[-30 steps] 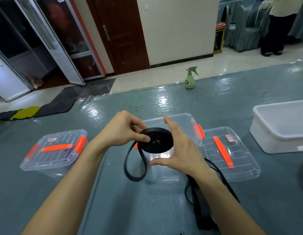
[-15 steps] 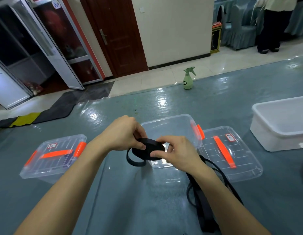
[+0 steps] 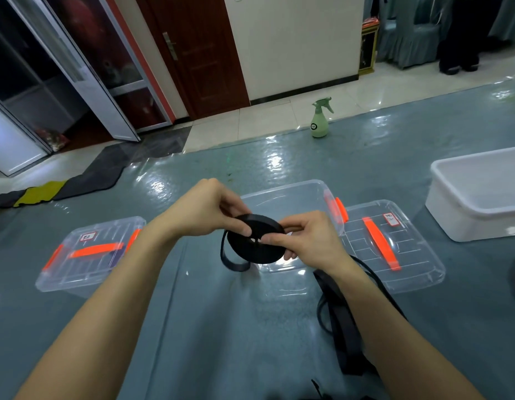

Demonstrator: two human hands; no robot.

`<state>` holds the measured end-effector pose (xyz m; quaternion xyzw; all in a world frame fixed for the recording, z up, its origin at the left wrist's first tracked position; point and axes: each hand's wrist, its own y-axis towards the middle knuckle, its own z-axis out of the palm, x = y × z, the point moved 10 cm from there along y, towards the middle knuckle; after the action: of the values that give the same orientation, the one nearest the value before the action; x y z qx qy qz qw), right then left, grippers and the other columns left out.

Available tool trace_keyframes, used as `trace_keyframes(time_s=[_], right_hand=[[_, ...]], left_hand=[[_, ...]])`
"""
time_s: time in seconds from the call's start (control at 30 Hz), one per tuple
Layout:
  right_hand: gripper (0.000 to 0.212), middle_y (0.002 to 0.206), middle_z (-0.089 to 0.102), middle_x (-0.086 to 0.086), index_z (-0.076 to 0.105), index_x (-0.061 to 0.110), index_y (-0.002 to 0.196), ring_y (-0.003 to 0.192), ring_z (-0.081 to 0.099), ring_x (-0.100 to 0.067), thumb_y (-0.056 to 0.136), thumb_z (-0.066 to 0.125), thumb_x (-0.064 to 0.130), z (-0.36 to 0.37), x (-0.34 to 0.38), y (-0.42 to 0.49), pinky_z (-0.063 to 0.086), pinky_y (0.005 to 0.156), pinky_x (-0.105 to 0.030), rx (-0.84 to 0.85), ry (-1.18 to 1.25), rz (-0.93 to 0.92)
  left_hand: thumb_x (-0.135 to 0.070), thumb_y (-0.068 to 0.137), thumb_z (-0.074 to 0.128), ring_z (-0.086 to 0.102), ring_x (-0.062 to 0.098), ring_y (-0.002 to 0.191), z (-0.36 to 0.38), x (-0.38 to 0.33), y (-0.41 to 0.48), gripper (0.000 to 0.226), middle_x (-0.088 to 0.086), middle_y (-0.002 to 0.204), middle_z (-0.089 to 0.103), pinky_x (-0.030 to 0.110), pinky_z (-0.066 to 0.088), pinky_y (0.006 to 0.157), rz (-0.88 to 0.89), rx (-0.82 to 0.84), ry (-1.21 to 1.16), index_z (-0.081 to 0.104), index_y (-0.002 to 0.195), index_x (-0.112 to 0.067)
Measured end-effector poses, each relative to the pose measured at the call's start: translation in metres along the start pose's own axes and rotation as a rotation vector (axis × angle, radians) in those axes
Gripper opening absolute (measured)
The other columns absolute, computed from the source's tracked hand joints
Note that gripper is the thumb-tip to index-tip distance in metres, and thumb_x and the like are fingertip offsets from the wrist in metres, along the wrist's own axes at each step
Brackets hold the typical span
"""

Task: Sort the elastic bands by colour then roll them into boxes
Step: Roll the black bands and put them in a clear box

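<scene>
Judged soft, light and a little springy: a black roll (image 3: 256, 241) of elastic band, wound into a flat disc, likely to uncoil if let go. Best pinched across the 2 flat faces near the middle, with the outer turn pressed down. Held in the air above the table (image 3: 221, 327), just in front of the open clear box (image 3: 296, 197). Short loose tail (image 3: 230, 261) hanging from the left edge of the roll, not wound in yet.

Left hand (image 3: 204, 210) at the left side of the roll, fingers curled, thumb pinching the upper edge. Right hand (image 3: 305, 238) at the right side, fingers bent, thumb and forefinger pinching the face near the centre hole. Both forearms stretched forward, wrists turned in toward each other.

More black band (image 3: 337, 313) lying on the table under the right forearm. 1 closed box (image 3: 89, 255) with orange handle at the left; 1 more clear piece (image 3: 395, 246) at the right (lid or closed box, hard to tell).
</scene>
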<state>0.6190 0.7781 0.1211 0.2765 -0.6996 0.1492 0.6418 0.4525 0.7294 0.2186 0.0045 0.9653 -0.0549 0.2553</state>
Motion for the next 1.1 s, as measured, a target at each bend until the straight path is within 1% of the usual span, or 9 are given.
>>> trace_keyframes(time_s=[0.3, 0.4, 0.57, 0.63, 0.73, 0.87, 0.93, 1.0, 1.1], right_hand=[[0.026, 0.079, 0.08, -0.016, 0.087, 0.022, 0.095, 0.053, 0.069, -0.02, 0.077, 0.094, 0.04, -0.021, -0.007, 0.003, 0.057, 0.057, -0.024, -0.165, 0.386, 0.033], [0.029, 0.083, 0.081, -0.017, 0.087, 0.02, 0.096, 0.055, 0.071, -0.022, 0.076, 0.093, 0.04, -0.024, -0.014, 0.003, 0.058, 0.058, -0.028, -0.224, 0.505, 0.064], [0.039, 0.093, 0.08, -0.019, 0.086, 0.02, 0.104, 0.062, 0.074, -0.024, 0.075, 0.096, 0.043, -0.01, -0.032, 0.001, 0.06, 0.061, -0.028, -0.206, 0.655, 0.104], [0.037, 0.102, 0.082, -0.017, 0.084, 0.022, 0.109, 0.069, 0.079, -0.033, 0.079, 0.094, 0.04, -0.001, -0.037, 0.001, 0.062, 0.06, -0.03, -0.104, 0.589, 0.122], [0.044, 0.119, 0.08, 0.007, 0.08, 0.035, 0.113, 0.063, 0.079, -0.037, 0.076, 0.095, 0.052, -0.003, -0.04, 0.002, 0.052, 0.045, -0.029, 0.022, 0.213, 0.14], [0.074, 0.12, 0.071, 0.035, 0.066, 0.061, 0.125, 0.052, 0.075, -0.024, 0.058, 0.092, 0.079, -0.015, -0.034, 0.007, 0.056, 0.061, -0.029, 0.035, -0.122, 0.136], [0.072, 0.115, 0.073, 0.036, 0.066, 0.063, 0.123, 0.048, 0.073, -0.02, 0.057, 0.09, 0.08, -0.008, -0.03, 0.011, 0.061, 0.065, -0.033, 0.096, -0.222, 0.103], [0.045, 0.095, 0.078, 0.028, 0.076, 0.056, 0.106, 0.047, 0.073, -0.017, 0.066, 0.088, 0.072, 0.004, -0.026, 0.012, 0.059, 0.064, -0.033, 0.183, -0.285, 0.054], [0.024, 0.077, 0.081, 0.01, 0.084, 0.042, 0.092, 0.059, 0.078, -0.018, 0.073, 0.089, 0.057, 0.01, -0.027, 0.012, 0.062, 0.064, -0.035, 0.176, -0.145, 0.053]], left_hand=[[-0.044, 0.067, 0.102, 0.083, 0.023, 0.102, 0.002, 0.052, -0.013, 0.046, 0.008, 0.102, 0.086, 0.028, 0.064, 0.096, -0.06, -0.214, -0.611, 0.089, 0.107, -0.025], [-0.058, 0.059, 0.103, 0.083, 0.025, 0.102, 0.013, 0.056, -0.012, 0.061, 0.009, 0.105, 0.085, 0.028, 0.064, 0.09, -0.077, -0.269, -0.702, 0.088, 0.108, -0.026], [-0.057, 0.058, 0.104, 0.083, 0.03, 0.101, 0.023, 0.055, -0.004, 0.063, 0.012, 0.104, 0.085, 0.034, 0.066, 0.091, -0.103, -0.317, -0.753, 0.088, 0.108, -0.022], [-0.056, 0.056, 0.104, 0.084, 0.027, 0.099, 0.019, 0.057, -0.003, 0.06, 0.01, 0.101, 0.086, 0.037, 0.065, 0.096, -0.141, -0.297, -0.691, 0.089, 0.103, -0.022], [-0.046, 0.061, 0.103, 0.084, 0.017, 0.089, 0.015, 0.053, -0.003, 0.041, 0.004, 0.09, 0.086, 0.034, 0.063, 0.091, -0.186, -0.198, -0.506, 0.089, 0.095, -0.028], [-0.039, 0.069, 0.102, 0.07, 0.006, 0.065, 0.008, 0.028, 0.006, 0.021, -0.009, 0.072, 0.079, 0.034, 0.055, 0.068, -0.103, -0.136, -0.005, 0.088, 0.084, -0.035], [-0.042, 0.068, 0.1, 0.07, 0.006, 0.066, 0.012, 0.011, 0.011, 0.021, -0.014, 0.071, 0.078, 0.034, 0.057, 0.066, -0.052, -0.084, 0.202, 0.087, 0.084, -0.036], [-0.046, 0.069, 0.098, 0.068, 0.003, 0.067, 0.016, -0.004, 0.015, 0.022, -0.018, 0.069, 0.076, 0.034, 0.059, 0.069, -0.017, -0.027, 0.358, 0.087, 0.086, -0.038], [-0.048, 0.071, 0.096, 0.067, 0.0, 0.067, 0.013, -0.015, 0.02, 0.023, -0.02, 0.068, 0.075, 0.033, 0.058, 0.068, 0.036, 0.005, 0.444, 0.086, 0.09, -0.041]])
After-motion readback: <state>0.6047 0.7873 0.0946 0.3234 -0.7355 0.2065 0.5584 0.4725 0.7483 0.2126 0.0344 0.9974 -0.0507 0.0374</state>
